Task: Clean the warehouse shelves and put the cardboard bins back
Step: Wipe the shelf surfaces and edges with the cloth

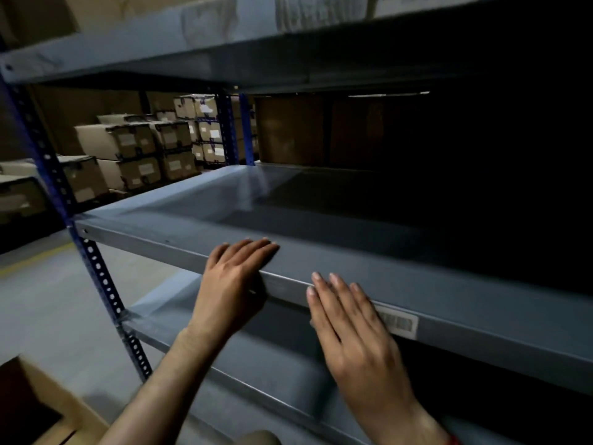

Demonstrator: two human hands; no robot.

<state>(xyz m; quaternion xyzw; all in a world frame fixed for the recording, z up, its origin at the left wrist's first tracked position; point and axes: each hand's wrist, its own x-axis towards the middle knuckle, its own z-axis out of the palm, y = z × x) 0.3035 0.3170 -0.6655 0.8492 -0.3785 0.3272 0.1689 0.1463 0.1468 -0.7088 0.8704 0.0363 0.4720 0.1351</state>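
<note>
shelf [321, 220]: bare, no bins on it.
left hand [234, 284]: flat on its front edge, empty.
right hand [353, 329]: flat, empty, by the barcode label [398, 322].
remaining: likely returning the cardboard bin [41, 403], below the left end.

We see the grey middle shelf [321, 220], its far right side lost in the dark. Left hand [236, 284] lays straight fingers over the shelf's near edge. Right hand [356, 332] is flat with fingers straight, in front of the lip, just left of a barcode label [398, 322]; it's blurred, so we can't tell contact. Blue perforated upright [96, 261] at left. Stacked cardboard boxes [138, 149] far left. Cardboard bin [38, 406] in the near left corner.
</note>
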